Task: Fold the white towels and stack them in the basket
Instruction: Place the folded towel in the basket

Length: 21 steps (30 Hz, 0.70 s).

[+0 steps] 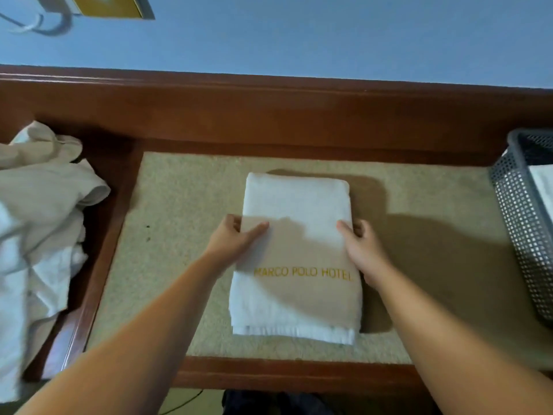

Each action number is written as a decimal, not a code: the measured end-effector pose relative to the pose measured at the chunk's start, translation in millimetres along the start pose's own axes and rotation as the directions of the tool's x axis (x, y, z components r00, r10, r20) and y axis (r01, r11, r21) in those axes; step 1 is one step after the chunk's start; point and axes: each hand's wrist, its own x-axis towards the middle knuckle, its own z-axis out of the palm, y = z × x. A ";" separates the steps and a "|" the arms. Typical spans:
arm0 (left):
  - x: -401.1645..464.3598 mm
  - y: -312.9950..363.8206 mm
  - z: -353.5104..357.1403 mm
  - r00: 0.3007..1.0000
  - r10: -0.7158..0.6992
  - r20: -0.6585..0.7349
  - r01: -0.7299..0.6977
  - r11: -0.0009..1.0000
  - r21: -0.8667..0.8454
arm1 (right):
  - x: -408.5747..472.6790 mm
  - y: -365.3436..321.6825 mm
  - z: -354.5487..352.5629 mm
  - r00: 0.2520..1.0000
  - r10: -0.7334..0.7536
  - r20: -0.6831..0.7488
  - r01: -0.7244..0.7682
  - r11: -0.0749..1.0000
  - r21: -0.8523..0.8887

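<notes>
A folded white towel with yellow lettering lies in the middle of the table's beige top. My left hand grips its left edge, thumb on top and fingers tucked underneath. My right hand grips the right edge the same way. A grey perforated basket stands at the right edge of the view, with a white towel partly visible inside it. A heap of unfolded white towels lies at the left.
The table has a raised dark wooden frame around the beige inset. A blue wall rises behind it, with a yellow-faced object and a cable at the top left. Dark items show on the floor below the front edge.
</notes>
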 end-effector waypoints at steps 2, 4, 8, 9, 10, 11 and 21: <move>-25.1 -8.3 10.6 0.999 -0.037 0.000 0.037 0.995 0.090 | -18.6 17.5 2.4 0.999 -0.028 -0.042 0.026 0.999 -0.043; -52.7 -18.5 21.7 0.996 -0.086 -0.022 0.089 0.984 0.157 | -38.6 35.7 5.1 0.999 -0.032 -0.040 0.028 0.995 -0.093; -87.7 -34.8 42.3 0.990 -0.122 -0.070 0.131 0.981 0.146 | -74.6 51.5 10.8 0.999 0.033 -0.030 -0.037 0.987 -0.156; -89.9 -35.0 43.8 0.988 -0.130 -0.083 0.141 0.979 0.150 | -76.4 51.0 11.1 0.998 0.055 -0.039 -0.061 0.984 -0.165; -89.7 -35.0 43.2 0.986 -0.139 -0.090 0.152 0.975 0.163 | -74.7 51.9 11.3 0.996 0.084 -0.044 -0.089 0.983 -0.158; -88.6 -34.2 41.0 0.987 -0.142 -0.079 0.153 0.975 0.163 | -75.0 47.5 9.7 0.994 0.103 -0.034 -0.107 0.983 -0.149; -91.7 -49.9 7.8 0.925 -0.226 0.305 0.275 0.953 -0.129 | -93.8 42.6 -17.3 0.922 0.339 0.187 -0.271 0.911 -0.311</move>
